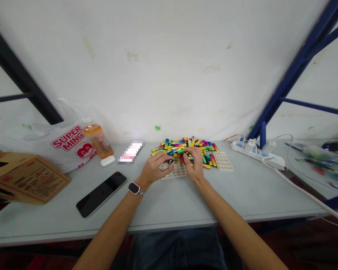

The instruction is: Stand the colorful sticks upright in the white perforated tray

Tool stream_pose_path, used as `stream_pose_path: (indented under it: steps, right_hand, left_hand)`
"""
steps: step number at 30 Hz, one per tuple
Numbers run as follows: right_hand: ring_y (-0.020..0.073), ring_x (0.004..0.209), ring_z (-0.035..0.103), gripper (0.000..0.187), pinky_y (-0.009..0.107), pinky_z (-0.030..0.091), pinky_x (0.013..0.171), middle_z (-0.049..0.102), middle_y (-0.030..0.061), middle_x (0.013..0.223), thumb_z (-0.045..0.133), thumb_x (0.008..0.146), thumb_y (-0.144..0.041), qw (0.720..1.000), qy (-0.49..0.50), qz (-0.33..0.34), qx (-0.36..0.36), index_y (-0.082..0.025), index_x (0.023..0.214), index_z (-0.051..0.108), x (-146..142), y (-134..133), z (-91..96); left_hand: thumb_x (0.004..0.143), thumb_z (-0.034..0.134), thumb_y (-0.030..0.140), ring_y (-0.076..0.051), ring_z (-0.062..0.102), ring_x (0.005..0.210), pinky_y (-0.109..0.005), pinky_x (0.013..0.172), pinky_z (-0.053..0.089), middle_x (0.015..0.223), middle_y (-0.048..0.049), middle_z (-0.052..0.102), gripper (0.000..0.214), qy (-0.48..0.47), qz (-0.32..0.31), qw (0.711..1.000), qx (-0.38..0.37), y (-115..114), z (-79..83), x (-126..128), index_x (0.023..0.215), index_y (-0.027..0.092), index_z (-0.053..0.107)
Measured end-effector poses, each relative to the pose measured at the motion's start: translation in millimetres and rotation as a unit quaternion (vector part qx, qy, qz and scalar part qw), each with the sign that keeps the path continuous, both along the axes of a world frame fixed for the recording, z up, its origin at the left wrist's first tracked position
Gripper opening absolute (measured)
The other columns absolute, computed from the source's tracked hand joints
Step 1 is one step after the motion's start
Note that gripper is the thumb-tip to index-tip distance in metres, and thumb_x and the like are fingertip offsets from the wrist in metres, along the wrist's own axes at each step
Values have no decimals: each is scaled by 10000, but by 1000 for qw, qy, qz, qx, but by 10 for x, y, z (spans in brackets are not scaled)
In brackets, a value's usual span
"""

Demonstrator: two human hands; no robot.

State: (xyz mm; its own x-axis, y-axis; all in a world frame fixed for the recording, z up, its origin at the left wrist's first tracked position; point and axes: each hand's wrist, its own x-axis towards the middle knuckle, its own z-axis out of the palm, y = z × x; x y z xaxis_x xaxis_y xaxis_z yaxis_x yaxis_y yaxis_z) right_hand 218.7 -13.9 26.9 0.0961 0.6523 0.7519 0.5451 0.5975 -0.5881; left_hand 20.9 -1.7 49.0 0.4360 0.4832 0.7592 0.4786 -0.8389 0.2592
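A heap of shiny multicoloured lighters [186, 147] lies at the back of the grey table [169, 202]. Just in front of it sits a white honeycomb tray [177, 171], and a second white honeycomb tray [223, 161] lies to its right. My left hand [155, 167], with a watch on its wrist, rests curled over the left side of the nearer tray. My right hand [195, 162] hovers over that tray's right side, fingers pinched around a small dark or red lighter taken from the heap. What the left fingers hold is hidden.
A black phone [101, 194] lies left of my arms. Further left are a cardboard box [25, 176], a white plastic bag [65, 144], an orange drink bottle [98, 140] and a white earbud case [107, 161]. A white power strip [257, 152] with cables sits right, beside blue shelf posts.
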Motion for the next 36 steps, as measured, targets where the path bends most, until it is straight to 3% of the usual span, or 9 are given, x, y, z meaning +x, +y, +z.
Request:
stream_pose_path:
  steps: [3,6,9,13,18,21,25,31,36]
  right_hand:
    - [224,818,568,395,377,415,833,631,57,794,397,980,-452,996,34,67,-52,-210,745,603,-17,-56,-32]
    - [175,620,482,505,312,385,635,542,21,626,412,972,-563,973,108,145,-145,-211,645,569,-51,-111,-103]
    - [152,513,459,614,281,346,507,543,26,549,402,937,-688,920,203,222,-251,-199,624,597,-90,-136,-156]
    - [121,351,384,695,266,279,381,491,22,406,398,875,-784,819,287,321,-379,-200,542,575,-153,-129,-132]
    - [53,330,166,621,215,121,360,282,-82,362,524,823,-753,738,390,325,-444,-201,538,520,-177,-128,-9]
    - [49,344,148,620,207,93,367,255,-97,368,516,819,-748,712,418,333,-456,-199,530,505,-144,-119,19]
    - [56,336,159,566,209,94,355,263,-98,363,516,830,-683,712,442,309,-449,-208,524,481,-114,-96,-7]
    - [75,325,156,469,237,99,348,242,-83,340,438,877,-496,751,451,222,-427,-227,494,439,-149,-90,9]
    - [84,328,196,447,251,106,359,271,-67,354,445,876,-467,782,428,169,-421,-226,499,456,-214,-92,14]
  left_hand:
    - [948,630,353,-185,638,829,-326,790,546,870,-63,680,181,-3,-41,999,-23,-25,-38,84,1002,197,706]
    - [956,622,418,-205,629,883,-341,805,540,918,-82,665,263,-26,-79,995,-62,-10,-83,178,1036,190,724]
    - [965,602,452,-197,614,863,-326,766,536,914,-78,641,328,-50,-107,989,-93,8,-117,252,1102,183,730]
    - [967,593,466,-180,591,817,-298,714,518,914,-71,632,360,-46,-100,986,-124,21,-130,275,1141,186,737]
    - [920,650,508,-150,569,729,-255,626,482,846,-41,619,388,-72,-50,985,-150,62,-119,169,1131,193,729]
    - [969,571,468,-142,566,699,-243,583,461,807,-41,624,336,-100,-23,982,-160,115,-120,86,945,170,726]
    - [968,568,424,-142,568,701,-239,566,455,798,-43,640,326,-103,7,980,-167,167,-132,32,799,172,687]
    - [961,565,364,-124,553,640,-230,548,443,763,-34,641,288,-79,-1,983,-166,144,-132,69,784,164,674]
    - [960,559,364,-121,550,626,-227,533,435,766,-39,645,298,-72,-12,984,-162,124,-122,95,762,165,659]
